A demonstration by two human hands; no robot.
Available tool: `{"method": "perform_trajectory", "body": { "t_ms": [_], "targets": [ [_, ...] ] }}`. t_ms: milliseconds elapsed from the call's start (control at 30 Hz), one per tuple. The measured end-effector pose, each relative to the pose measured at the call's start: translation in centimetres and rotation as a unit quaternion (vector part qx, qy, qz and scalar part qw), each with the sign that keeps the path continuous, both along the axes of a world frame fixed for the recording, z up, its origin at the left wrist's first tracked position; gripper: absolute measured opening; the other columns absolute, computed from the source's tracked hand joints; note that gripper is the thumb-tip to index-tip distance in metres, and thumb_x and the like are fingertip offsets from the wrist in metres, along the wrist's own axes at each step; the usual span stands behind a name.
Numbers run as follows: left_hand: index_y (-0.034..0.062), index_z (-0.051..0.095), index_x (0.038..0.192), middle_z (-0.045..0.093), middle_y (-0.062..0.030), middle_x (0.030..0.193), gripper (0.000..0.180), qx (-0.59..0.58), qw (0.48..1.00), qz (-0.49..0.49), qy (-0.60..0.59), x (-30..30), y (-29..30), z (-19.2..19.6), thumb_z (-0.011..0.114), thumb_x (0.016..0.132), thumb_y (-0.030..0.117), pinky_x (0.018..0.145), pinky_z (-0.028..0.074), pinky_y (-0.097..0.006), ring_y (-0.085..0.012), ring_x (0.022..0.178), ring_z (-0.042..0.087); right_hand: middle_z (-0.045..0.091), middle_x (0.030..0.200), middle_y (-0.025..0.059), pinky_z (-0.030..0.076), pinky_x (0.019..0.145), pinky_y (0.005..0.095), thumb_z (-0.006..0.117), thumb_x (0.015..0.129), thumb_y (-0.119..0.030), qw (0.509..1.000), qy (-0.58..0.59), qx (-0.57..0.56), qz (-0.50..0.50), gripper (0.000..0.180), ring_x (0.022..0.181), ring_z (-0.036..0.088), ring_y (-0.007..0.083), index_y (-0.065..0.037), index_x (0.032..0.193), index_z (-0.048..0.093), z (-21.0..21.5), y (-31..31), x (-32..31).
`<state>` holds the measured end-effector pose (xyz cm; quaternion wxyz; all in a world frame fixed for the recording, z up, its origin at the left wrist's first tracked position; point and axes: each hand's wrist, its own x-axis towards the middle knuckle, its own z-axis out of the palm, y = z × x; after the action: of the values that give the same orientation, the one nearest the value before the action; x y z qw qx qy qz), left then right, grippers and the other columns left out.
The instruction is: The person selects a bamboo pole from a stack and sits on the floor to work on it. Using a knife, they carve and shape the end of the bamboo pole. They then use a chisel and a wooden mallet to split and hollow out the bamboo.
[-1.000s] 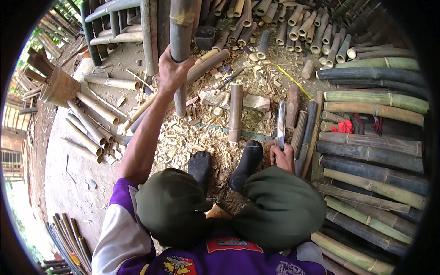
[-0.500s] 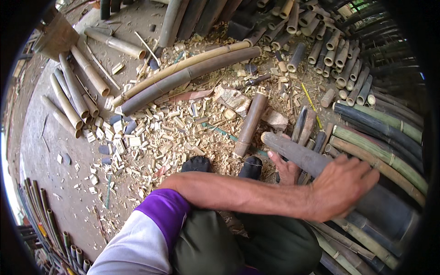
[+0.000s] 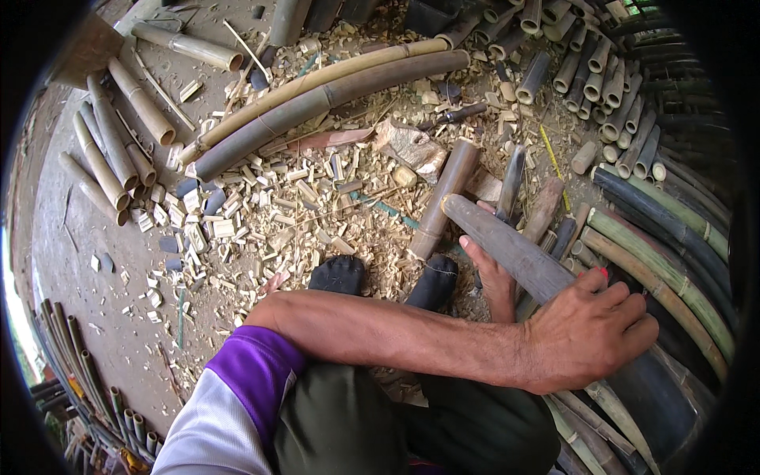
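Note:
A long dark bamboo pole (image 3: 514,248) runs from in front of my feet back toward the lower right, its pale cut end touching or passing just over a short brown bamboo piece (image 3: 446,198). My left hand (image 3: 592,331) reaches across my knees and is closed over the pole from above. A small red tip shows by its fingers; what it belongs to is hidden. Under the pole, my right hand (image 3: 494,277) grips it nearer the cut end. Its thumb lies on the near side, and the other fingers are mostly covered by the pole.
Wood chips (image 3: 301,214) cover the ground around my black-covered feet. Two long bamboo poles (image 3: 332,95) lie beyond them. Cut bamboo tubes (image 3: 590,75) are stacked at the far right, and long green poles (image 3: 661,253) lie close on my right. A yellow tape measure (image 3: 552,158) lies nearby.
The view has shifted slightly. The pole's cut end now meets the short brown bamboo piece in the picture, where a gap showed before. A red tip has come into sight by my left fingers.

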<state>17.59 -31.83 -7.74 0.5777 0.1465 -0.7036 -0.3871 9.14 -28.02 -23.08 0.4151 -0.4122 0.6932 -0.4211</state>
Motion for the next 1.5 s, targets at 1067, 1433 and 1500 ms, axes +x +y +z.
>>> {"method": "perform_trajectory", "body": {
  "t_ms": [1067,1433,1500],
  "targets": [
    [0.0048,0.061,0.097,0.055,-0.0063,0.087,0.033,-0.049,0.998,-0.006,0.042,-0.1,0.2,-1.8,0.072,0.072,0.024,0.071,0.044,-0.04,-0.0223,0.086,0.058,0.062,0.112,0.0061,0.05,0.083,0.0351,0.07,0.094,-0.009,0.984,0.038,-0.054,-0.166,0.043,0.095,0.059,0.0192,-0.002,0.134,0.056,-3.7,3.8,-5.3],
    [0.0069,0.065,0.095,0.051,-0.0033,0.083,0.029,-0.034,0.999,0.027,0.027,0.4,-0.7,-1.4,0.067,0.072,0.025,0.072,0.044,-0.033,-0.0196,0.082,0.057,0.061,0.107,0.0056,0.05,0.079,0.0346,0.069,0.096,-0.011,0.985,0.103,-0.086,-0.105,0.037,0.09,0.058,0.0187,-0.002,0.13,0.057,-3.3,-0.5,-4.3],
    [0.006,0.065,0.095,0.052,-0.0045,0.085,0.029,-0.027,0.999,0.027,0.035,0.1,-0.6,-1.4,0.067,0.073,0.025,0.072,0.044,-0.035,-0.0205,0.083,0.057,0.061,0.106,0.0055,0.05,0.079,0.0346,0.068,0.096,-0.011,0.985,0.111,-0.089,-0.098,0.036,0.089,0.058,0.0186,-0.002,0.129,0.057,-3.2,-0.9,-4.2]
  ]
}}
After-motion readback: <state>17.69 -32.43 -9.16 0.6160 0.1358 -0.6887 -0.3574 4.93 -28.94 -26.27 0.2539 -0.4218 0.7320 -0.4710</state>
